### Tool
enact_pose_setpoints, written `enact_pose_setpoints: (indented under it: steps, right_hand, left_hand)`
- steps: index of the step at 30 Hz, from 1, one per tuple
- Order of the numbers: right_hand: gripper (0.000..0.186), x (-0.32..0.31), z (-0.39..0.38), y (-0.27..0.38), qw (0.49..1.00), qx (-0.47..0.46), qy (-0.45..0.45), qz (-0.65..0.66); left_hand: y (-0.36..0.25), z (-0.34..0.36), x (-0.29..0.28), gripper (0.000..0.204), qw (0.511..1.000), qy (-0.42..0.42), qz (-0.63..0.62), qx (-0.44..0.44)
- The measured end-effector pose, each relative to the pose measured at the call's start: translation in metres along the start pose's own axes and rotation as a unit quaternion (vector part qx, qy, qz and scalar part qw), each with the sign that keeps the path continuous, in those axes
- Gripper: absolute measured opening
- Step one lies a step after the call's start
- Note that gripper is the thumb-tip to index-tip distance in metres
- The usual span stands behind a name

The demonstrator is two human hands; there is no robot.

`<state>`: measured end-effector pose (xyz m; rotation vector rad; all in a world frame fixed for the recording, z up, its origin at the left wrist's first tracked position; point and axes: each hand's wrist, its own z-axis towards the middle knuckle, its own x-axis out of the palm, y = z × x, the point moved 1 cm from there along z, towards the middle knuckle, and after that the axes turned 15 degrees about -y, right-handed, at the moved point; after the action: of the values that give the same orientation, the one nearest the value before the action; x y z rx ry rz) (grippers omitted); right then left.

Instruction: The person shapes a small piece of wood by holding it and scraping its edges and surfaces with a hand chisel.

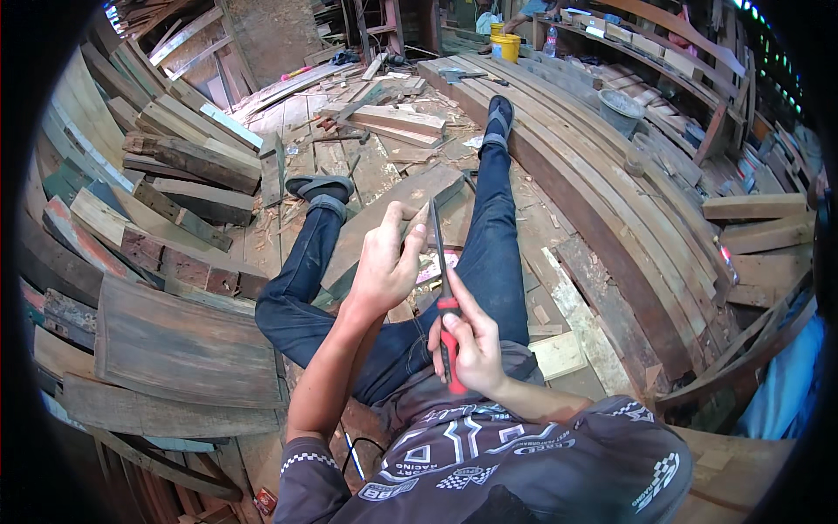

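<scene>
My right hand [477,351] is closed round the red-and-black handle of a file [439,244], its forefinger stretched along the handle toward the blade. The long dark blade points up and away from me. Close against the blade's upper part, my left hand [384,266] pinches a small pale pointed piece [422,215], which looks like wood; the fingers cover most of it. Both hands are held above my lap, between my outstretched legs. Under them on the floor lies a thick wooden board [371,229].
Stacked timber [188,341] lines the left side. Long planks [602,201] run along the right, with a grey bucket [621,109] beside them. Offcuts [397,122] and shavings litter the floor ahead. Yellow buckets [504,47] and part of another person [530,12] are at the back.
</scene>
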<state>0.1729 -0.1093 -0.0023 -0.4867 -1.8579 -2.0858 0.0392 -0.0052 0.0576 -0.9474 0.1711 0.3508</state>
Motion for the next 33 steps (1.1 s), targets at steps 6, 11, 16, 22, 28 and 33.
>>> enact_pose_setpoints:
  steps: [6,11,16,22,28,33]
  right_hand:
    - [0.058,-0.004,-0.016,-0.003,1.000,-0.006,0.020,-0.008]
    - [0.059,0.001,-0.004,0.003,1.000,-0.004,0.011,0.006]
    - [0.059,-0.001,-0.014,-0.003,1.000,-0.009,0.024,-0.014]
    - [0.059,0.005,-0.007,-0.001,1.000,-0.017,0.013,0.002]
    - [0.059,0.003,-0.003,0.001,1.000,-0.007,0.020,-0.011]
    - [0.060,0.002,-0.012,0.001,1.000,-0.011,0.009,-0.013]
  left_hand:
    - [-0.003,0.000,-0.001,0.013,1.000,-0.009,-0.010,-0.005]
    - [-0.005,0.002,-0.004,0.013,1.000,-0.009,-0.012,-0.017]
    - [-0.007,0.003,-0.007,0.012,1.000,-0.018,-0.010,0.001]
    - [-0.008,0.001,-0.008,0.013,1.000,-0.011,-0.012,-0.015]
    - [-0.005,0.002,-0.006,0.014,1.000,-0.013,-0.009,-0.002]
    - [-0.007,0.002,-0.004,0.015,1.000,-0.013,-0.007,0.012]
